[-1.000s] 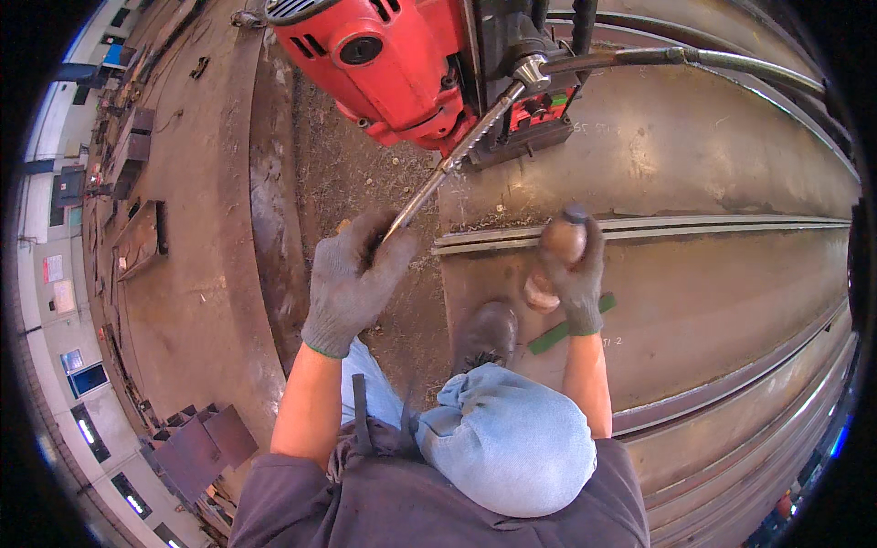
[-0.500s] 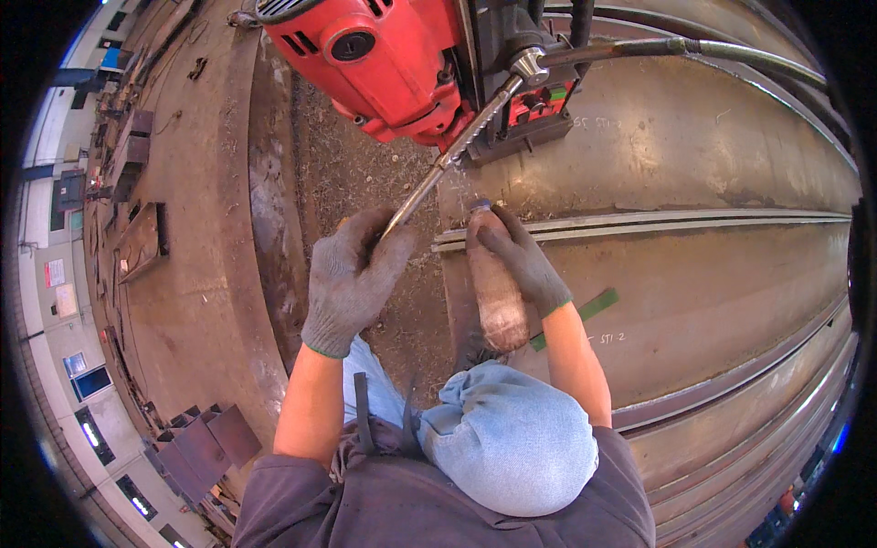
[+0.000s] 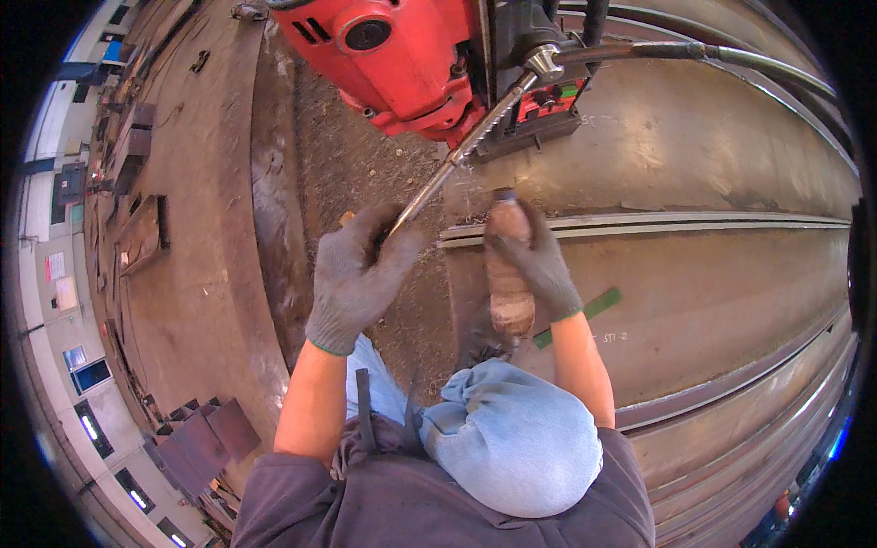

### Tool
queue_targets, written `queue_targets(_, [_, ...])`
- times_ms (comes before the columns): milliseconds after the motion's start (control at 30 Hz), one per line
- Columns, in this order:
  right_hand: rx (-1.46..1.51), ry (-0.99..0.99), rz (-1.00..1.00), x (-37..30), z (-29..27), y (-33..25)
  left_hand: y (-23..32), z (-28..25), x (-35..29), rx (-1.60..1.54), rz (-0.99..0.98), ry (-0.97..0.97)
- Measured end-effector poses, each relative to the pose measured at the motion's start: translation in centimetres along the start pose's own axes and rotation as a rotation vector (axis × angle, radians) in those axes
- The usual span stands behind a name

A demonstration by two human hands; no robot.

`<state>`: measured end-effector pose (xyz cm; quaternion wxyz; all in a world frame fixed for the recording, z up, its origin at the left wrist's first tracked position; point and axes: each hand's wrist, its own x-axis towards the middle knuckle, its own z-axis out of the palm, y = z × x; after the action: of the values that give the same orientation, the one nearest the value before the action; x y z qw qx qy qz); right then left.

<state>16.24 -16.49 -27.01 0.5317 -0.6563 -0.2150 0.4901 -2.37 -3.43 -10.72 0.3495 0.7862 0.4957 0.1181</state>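
Note:
My left hand (image 3: 364, 279), in a grey knitted glove, is closed round the lower end of a metal feed lever (image 3: 434, 187). That lever slants up to the hub of a red drilling machine (image 3: 393, 64), which has a black stand. To the right, my gloved right hand (image 3: 539, 260) grips a dirty, brown-stained plastic bottle (image 3: 513, 309) along its side. The bottle's dark cap (image 3: 504, 194) points away from me, toward the machine. Its base is nearest my bent knee, and the fingers on its underside are hidden.
Long steel beams (image 3: 713, 283) run off to the right, with pale edges and a green stripe (image 3: 585, 315). Metal shavings litter the ground (image 3: 365, 164) under the machine. A second lever arm (image 3: 658, 52) reaches right from the hub. Steel pieces (image 3: 206, 443) stand at far left.
The bottle has moved slightly right and away from me, turning more upright in the picture, with my right hand on it. My left hand stays on the lever; the whole view has shifted slightly.

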Motion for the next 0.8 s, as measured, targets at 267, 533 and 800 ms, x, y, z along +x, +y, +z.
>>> queue_targets(267, [-0.312, 0.589, -0.382, -2.6, -5.5, 1.3, 0.8, -0.5, 0.2, 0.005, 0.030, -0.058])
queue_targets(533, [-0.531, 0.830, -0.211, -4.4, -7.2, 4.3, 6.0, -6.2, -0.8, 0.080, 0.110, -0.097])
queue_targets(800, [-0.366, 0.902, -0.344, -4.4, -6.9, 6.1, 2.7, -4.4, -0.1, 0.408, 0.440, 0.051])
